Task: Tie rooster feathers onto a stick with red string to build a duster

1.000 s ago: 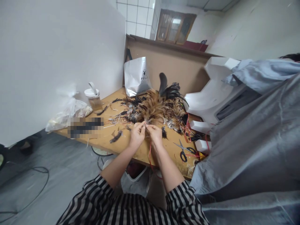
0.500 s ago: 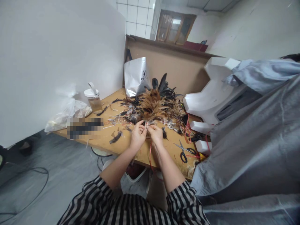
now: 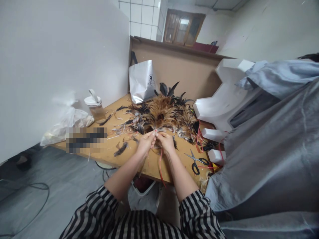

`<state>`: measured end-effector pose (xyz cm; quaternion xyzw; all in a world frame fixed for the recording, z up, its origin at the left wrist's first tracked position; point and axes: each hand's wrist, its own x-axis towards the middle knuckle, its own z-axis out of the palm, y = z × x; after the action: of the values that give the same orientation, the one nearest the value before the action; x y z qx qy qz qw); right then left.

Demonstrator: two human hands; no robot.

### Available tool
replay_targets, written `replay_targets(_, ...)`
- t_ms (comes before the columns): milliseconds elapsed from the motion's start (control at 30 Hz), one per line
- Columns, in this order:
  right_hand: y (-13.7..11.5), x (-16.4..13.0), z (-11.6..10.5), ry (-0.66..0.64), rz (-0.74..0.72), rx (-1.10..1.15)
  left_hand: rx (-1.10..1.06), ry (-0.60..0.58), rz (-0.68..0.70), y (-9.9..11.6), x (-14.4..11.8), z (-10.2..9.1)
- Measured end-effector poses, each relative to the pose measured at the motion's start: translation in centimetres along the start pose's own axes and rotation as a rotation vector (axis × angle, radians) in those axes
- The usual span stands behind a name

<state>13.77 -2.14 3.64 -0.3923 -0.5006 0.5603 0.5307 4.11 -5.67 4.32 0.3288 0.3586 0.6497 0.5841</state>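
Observation:
My left hand (image 3: 147,142) and my right hand (image 3: 165,142) meet at the front of the table, fingertips closed together. Between them they pinch the tied end of a feather bundle (image 3: 159,114), whose brown feathers fan out away from me. A bit of red shows at the pinched end. From under my right hand a thin red ribbon (image 3: 160,169) hangs past the table edge. More brown and black feathers (image 3: 185,121) lie heaped around the bundle. Exactly how the fingers hold the ribbon is hidden.
Black-handled scissors (image 3: 196,163) lie spread at the right. A silver bag (image 3: 142,81), a lidded jar (image 3: 96,109) and a plastic bag (image 3: 77,118) stand behind and left. White foam (image 3: 211,103) and grey cloth (image 3: 269,149) border the right side. Loose feathers (image 3: 121,148) are scattered left.
My left fingers have closed in tighter near the bundle's tied end. The red ribbon's hanging end has swung and now shows in front of the table edge. The view has shifted slightly.

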Motion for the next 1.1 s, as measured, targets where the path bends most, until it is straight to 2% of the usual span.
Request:
replay_targets(100, 0.2, 0.7, 0.0, 0.06, -0.096, -0.217, 0.045, 0.06, 0.025, -0.3, 0.6, -0.3)
replay_targets(167, 0.0, 1.0, 0.1, 0.058, -0.093, -0.244, 0.059, 0.103, 0.034, -0.4, 0.9, -0.4)
replay_targets(267, -0.5, 1.1, 0.5, 0.018, 0.024, -0.091, 0.04, 0.125, 0.034, -0.4, 1.2, -0.5)
replay_targets(367, -0.9, 1.1, 0.7, -0.066, 0.163, 0.071, 0.01, 0.093, -0.006, -0.2, 1.5, -0.7)
replay_targets(467, -0.3, 1.4, 0.4, -0.107, 0.176, 0.087, 0.015, 0.064, -0.045, -0.1, 1.7, -1.0)
replay_targets(633, 1.4, 2.1, -0.7, -0.046, -0.002, -0.114, 0.064, 0.078, -0.076, -0.6, 1.8, -1.7)
replay_targets(800, 1.6, 2.2, -1.4, 0.09, -0.067, -0.175, 0.041, 0.076, -0.124, -1.0, 2.4, -2.5)
replay_targets(967, 2.2, 2.8, -3.3, 0.102, 0.016, -0.245, -0.173, 0.015, -0.304, -1.1, 3.6, -4.9)
replay_targets(1100, 2.7, 4.0, -6.0, 0.233, -0.025, -0.398, -0.357, -0.041, -0.411, -1.3, 4.0, -6.2)
